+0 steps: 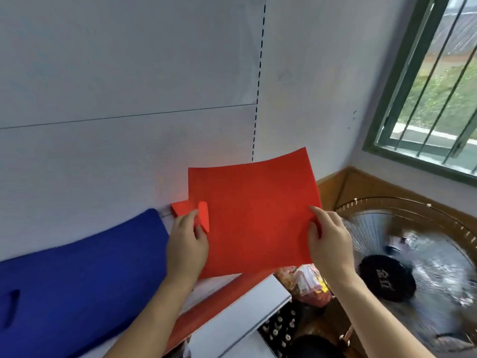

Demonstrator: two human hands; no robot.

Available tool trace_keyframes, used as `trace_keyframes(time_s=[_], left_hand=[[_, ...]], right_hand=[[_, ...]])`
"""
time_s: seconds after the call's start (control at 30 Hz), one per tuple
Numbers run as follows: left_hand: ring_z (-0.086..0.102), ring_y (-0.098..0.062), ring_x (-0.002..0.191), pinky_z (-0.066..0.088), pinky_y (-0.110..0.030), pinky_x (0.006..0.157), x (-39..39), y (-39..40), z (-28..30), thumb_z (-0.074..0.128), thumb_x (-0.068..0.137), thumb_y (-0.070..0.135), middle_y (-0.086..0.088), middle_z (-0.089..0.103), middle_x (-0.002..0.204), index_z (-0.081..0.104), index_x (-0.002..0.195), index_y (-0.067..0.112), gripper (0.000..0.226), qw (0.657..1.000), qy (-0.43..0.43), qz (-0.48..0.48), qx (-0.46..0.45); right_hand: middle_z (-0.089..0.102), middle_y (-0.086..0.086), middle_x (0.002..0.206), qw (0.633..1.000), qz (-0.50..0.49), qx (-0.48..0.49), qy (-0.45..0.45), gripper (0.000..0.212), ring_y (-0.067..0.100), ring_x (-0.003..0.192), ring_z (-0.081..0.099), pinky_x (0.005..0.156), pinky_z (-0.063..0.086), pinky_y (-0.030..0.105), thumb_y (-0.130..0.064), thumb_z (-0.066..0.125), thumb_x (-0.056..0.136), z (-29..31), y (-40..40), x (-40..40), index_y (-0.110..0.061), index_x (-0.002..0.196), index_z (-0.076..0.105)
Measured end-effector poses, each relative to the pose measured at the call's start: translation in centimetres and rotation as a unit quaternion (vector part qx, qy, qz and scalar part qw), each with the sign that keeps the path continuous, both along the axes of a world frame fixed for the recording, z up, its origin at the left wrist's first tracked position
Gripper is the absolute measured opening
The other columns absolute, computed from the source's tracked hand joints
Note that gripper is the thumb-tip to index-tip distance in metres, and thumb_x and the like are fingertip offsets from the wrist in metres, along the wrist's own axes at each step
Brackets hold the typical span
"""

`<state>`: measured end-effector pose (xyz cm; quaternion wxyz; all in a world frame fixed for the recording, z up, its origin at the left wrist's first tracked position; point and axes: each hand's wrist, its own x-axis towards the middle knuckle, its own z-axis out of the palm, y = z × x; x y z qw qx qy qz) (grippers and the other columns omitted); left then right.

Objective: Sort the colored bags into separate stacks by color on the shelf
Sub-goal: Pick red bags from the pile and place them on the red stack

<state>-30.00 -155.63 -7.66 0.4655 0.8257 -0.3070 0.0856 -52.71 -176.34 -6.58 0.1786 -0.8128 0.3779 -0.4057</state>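
- The person held one red bag (254, 213) up in front of the white wall (129, 73), above the shelf (242, 303).
- The left hand (187, 244) was pinched shut on the bag's left edge, thumb on the front face. The bag's handle (192, 213) stuck out just above that grip, one loop folded over.
- The right hand (329, 241) was closed on the right edge, fingers curled round it and denting the fabric there.
- Between the two grips the bag hung as a flat sheet with a slight bow along its top edge. I judged it light, thin and soft, felt-like, not slippery. It would likely flop or fold if held by one corner.
- Two opposite edges looked the right places to hold it. The handle would serve for carrying, not for laying it flat.
- Below the left grip, a blue stack (72, 288) lay on the shelf against the wall, its handle slot showing near the front.
- Below the bag, a red strip (222, 301) lay on the shelf, perhaps another red bag. I could not tell for sure.
- Right of the right grip stood a fan (413, 275), off the shelf. A printed packet (307, 285) sat beneath that wrist.
- The bag seemed bound for the red spot beside the blue.
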Motion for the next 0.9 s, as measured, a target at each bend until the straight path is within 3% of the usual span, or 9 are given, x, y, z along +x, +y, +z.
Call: trace_keyframes(time_s=[0.2,0.4,0.53,0.6,0.77,0.9], left_hand=[[0.059,-0.03,0.119,0.052,-0.043,0.094,1.3,-1.8,-1.4,0.056,0.101,0.008,-0.011,0.063,0.135,0.059,0.144,0.008,0.043,0.988,0.012,0.114,0.103],[0.056,-0.029,0.116,0.05,-0.039,0.092,1.0,-3.9,-1.9,0.05,0.105,0.025,-0.006,0.06,0.136,0.052,0.151,0.014,0.048,0.952,0.026,0.181,0.244],[0.054,-0.023,0.11,0.051,-0.036,0.086,0.3,-5.0,-2.1,0.044,0.105,0.04,-0.003,0.058,0.125,0.061,0.131,0.015,0.04,0.929,0.024,0.212,0.302],[0.054,-0.024,0.111,0.051,-0.036,0.084,0.1,-5.4,-2.2,0.043,0.104,0.047,-0.004,0.056,0.126,0.061,0.127,0.015,0.042,0.918,0.033,0.223,0.327],[0.056,-0.025,0.114,0.053,-0.037,0.087,-0.1,-5.9,-2.6,0.04,0.104,0.054,-0.007,0.055,0.135,0.054,0.144,0.016,0.058,0.9,0.025,0.232,0.368],[0.054,-0.026,0.119,0.051,-0.039,0.093,-0.1,-6.3,-2.7,0.038,0.103,0.055,-0.008,0.055,0.137,0.052,0.146,0.016,0.059,0.885,0.008,0.242,0.397]], right_hand=[[0.065,0.0,0.124,0.992,0.115,0.003,0.056,0.042,0.024,0.11,0.063,0.094,0.056,0.044,-0.011,0.052,0.104,-0.5,-6.7,7.2,-0.017,0.145,0.061],[0.063,-0.001,0.131,0.972,0.186,0.006,0.14,0.047,0.025,0.12,0.059,0.098,0.054,0.046,-0.013,0.048,0.103,-2.4,-11.3,11.6,-0.019,0.149,0.057],[0.064,0.008,0.131,0.958,0.207,0.003,0.197,0.045,0.034,0.119,0.058,0.098,0.052,0.048,-0.013,0.051,0.101,-3.7,-13.0,13.4,-0.011,0.145,0.06],[0.064,0.013,0.131,0.955,0.211,-0.001,0.211,0.039,0.039,0.118,0.058,0.099,0.051,0.05,-0.022,0.053,0.104,-4.4,-13.2,13.8,-0.008,0.138,0.063],[0.054,0.008,0.143,0.935,0.214,-0.01,0.283,0.046,0.037,0.127,0.052,0.1,0.05,0.048,-0.05,0.052,0.101,-5.0,-13.3,14.0,-0.013,0.127,0.061],[0.038,0.004,0.161,0.913,0.211,-0.021,0.348,0.06,0.032,0.145,0.038,0.113,0.042,0.048,-0.063,0.039,0.102,-4.4,-13.6,14.2,-0.021,0.142,0.052]])
